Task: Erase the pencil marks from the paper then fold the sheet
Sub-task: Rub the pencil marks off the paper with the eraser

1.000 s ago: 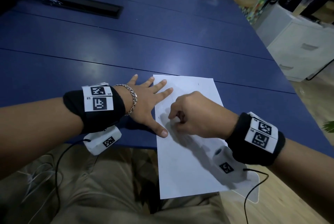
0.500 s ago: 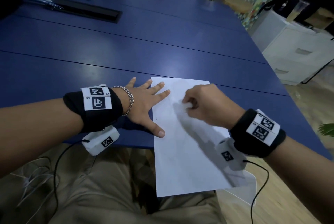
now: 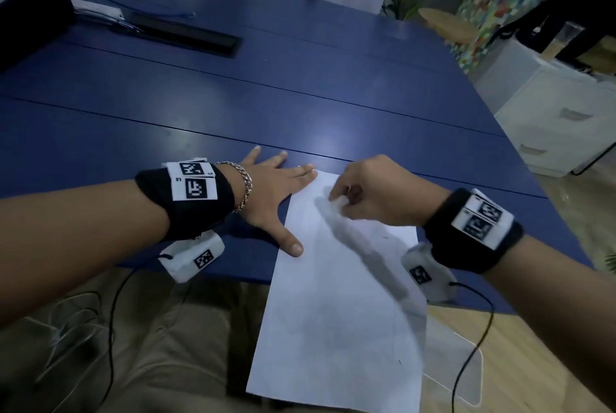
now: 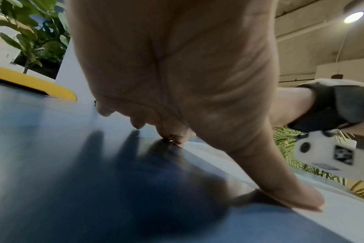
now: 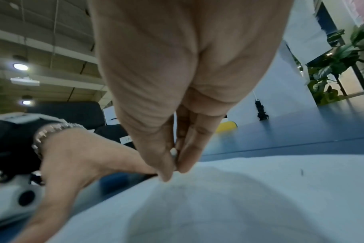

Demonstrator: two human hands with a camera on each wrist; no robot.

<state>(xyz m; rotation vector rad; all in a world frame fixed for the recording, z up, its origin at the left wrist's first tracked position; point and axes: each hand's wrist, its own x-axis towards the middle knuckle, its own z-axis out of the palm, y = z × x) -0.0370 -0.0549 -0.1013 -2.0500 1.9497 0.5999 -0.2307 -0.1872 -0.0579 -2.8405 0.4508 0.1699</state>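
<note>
Under your right hand (image 3: 376,192), near the far left corner of the sheet of paper (image 3: 336,306), is where the work sits: your thumb and fingertips (image 5: 183,164) are pinched round a small pale thing, most likely the eraser (image 5: 174,151), though only a sliver of it shows between them, and it is pressed down onto the sheet. The paper lies with its long axis running from you out across the blue table (image 3: 300,106), its near half hanging off the table's edge over your lap, so every stroke pulls along or across a sheet that is only half supported. Your left hand (image 3: 276,192) is flat with fingers spread and straight, gripping nothing; the thumb tip presses the paper's left edge and the longest fingertips reach its far left corner, while the palm rests on the table just beside the sheet. That makes the left the anchor and the right the nearer hand to the remaining marks: a small dark tick (image 3: 385,238) lies to the right of your grip, and another (image 3: 399,362) lies toward you on the overhanging part. Compared with a second ago, your right hand has travelled up the sheet from its middle toward the far corner, while the left has kept its place. Folding, I judge, has not begun.
</note>
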